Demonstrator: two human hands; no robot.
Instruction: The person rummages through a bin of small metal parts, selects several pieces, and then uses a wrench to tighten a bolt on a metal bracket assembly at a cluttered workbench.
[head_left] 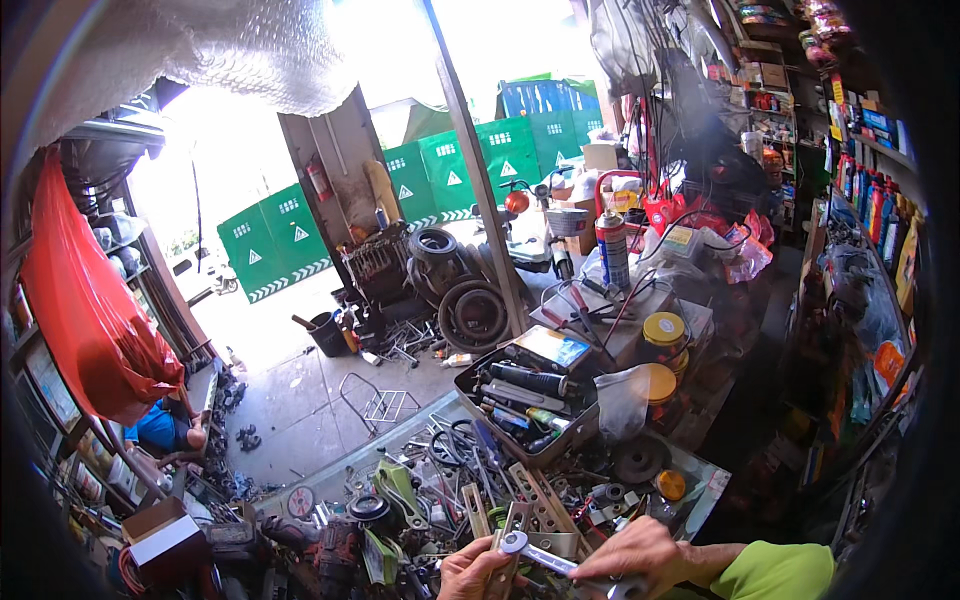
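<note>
**Two hands gripping a wrench over a cluttered workbench**

At the bottom centre of the frame, both hands are meeting over a silver combination wrench (537,556). The left hand (478,572) is sitting low at the lower edge, its fingers curling around the ring end of the wrench and the flat metal pieces just beneath it. The right hand (640,555), coming in from the lower right with a bright yellow-green sleeve (775,572) behind it, is clenching around the shaft end of the same wrench. The wrench is lying tilted, its ring end pointing up and left, its shaft running down and right into the right fist.

Just above the hands, a workbench (700,470) is spreading across the lower middle of the frame, heaped with loose tools, perforated metal strips (537,497), washers and cables. Near the centre, an open tool tray (527,400) is holding screwdrivers and handles. To its right, a crumpled plastic bag (622,400) is leaning beside two jars with yellow lids (664,330). A spray can (612,250) is standing upright farther up, in the centre right.

At the left edge a red plastic bag (85,310) is hanging. In the upper middle, green barrier panels (470,160) are lining the bright street outside, and tyres (470,310) are lying on the floor by the doorway. Shelves of bottles (880,210) are filling the right edge.
</note>
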